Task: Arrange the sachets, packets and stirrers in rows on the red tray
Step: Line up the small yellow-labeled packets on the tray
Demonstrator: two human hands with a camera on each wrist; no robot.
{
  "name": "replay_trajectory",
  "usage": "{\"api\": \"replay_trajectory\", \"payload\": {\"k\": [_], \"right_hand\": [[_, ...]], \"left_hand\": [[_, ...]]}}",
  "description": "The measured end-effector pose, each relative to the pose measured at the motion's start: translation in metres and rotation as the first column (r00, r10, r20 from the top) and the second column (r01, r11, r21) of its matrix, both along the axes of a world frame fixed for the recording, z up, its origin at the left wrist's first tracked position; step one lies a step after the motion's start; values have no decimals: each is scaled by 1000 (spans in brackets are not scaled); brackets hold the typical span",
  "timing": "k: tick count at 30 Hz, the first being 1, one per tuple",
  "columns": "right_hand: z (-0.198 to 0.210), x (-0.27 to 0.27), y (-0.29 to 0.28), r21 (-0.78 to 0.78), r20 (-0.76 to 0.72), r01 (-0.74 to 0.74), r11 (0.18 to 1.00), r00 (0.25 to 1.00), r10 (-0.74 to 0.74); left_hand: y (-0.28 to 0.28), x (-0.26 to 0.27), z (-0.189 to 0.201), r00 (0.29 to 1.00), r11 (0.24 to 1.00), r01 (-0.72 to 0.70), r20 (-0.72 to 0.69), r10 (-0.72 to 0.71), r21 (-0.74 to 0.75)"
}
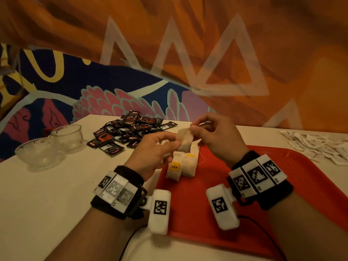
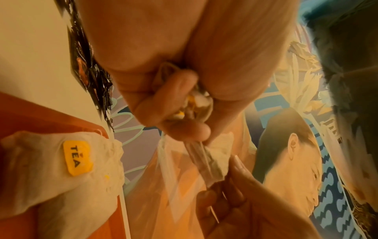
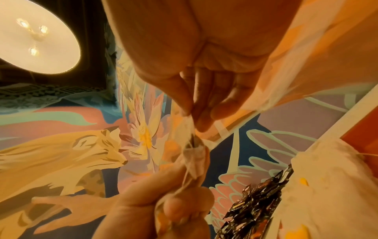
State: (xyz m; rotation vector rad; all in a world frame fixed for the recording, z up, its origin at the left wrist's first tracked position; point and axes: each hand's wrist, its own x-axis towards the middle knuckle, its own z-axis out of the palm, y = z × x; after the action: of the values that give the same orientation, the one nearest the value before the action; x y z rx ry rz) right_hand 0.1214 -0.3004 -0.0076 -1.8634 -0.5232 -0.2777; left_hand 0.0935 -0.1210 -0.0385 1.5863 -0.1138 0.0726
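Both hands are raised above the far left corner of the red tray (image 1: 216, 200) and hold one tea bag (image 1: 185, 140) between them. The left hand (image 1: 154, 151) grips the lower end of the bag with curled fingers, and more bags are bunched in its palm. The right hand (image 1: 216, 136) pinches the upper corner with thumb and fingertip. Under them, two tea bags (image 1: 181, 167) lie side by side on the tray, one with a yellow TEA tag. On the white table (image 1: 56, 185), black sachets (image 1: 130, 130) are piled behind the left hand, white packets (image 1: 318, 146) are scattered to the right, and two glass cups (image 1: 50, 146) stand at the left.
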Motion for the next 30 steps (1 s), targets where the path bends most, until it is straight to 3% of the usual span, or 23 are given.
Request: {"api": "replay_trajectory", "payload": {"k": [6,9,13,21,30], "right_hand": [[-4,-3,6,-68,103,72,995,993,-65],[-7,-7,9,-75,18,39,996,999,-38],[-11,-10,11,-254,-28,-5,967,1000,-3],[-7,-8,4,-268,-114,-22,963,993,-9],[-5,7,-23,-155,-291,-11,988,956,-35]], "left_hand": [[1,1,0,999,1000,5,38,-5,5],[1,3,-2,995,998,-54,77,57,-40],[4,4,-2,991,994,-97,92,101,-51],[6,3,1,993,993,-112,22,113,-37],[16,9,2,964,954,-264,-57,258,-140]]}}
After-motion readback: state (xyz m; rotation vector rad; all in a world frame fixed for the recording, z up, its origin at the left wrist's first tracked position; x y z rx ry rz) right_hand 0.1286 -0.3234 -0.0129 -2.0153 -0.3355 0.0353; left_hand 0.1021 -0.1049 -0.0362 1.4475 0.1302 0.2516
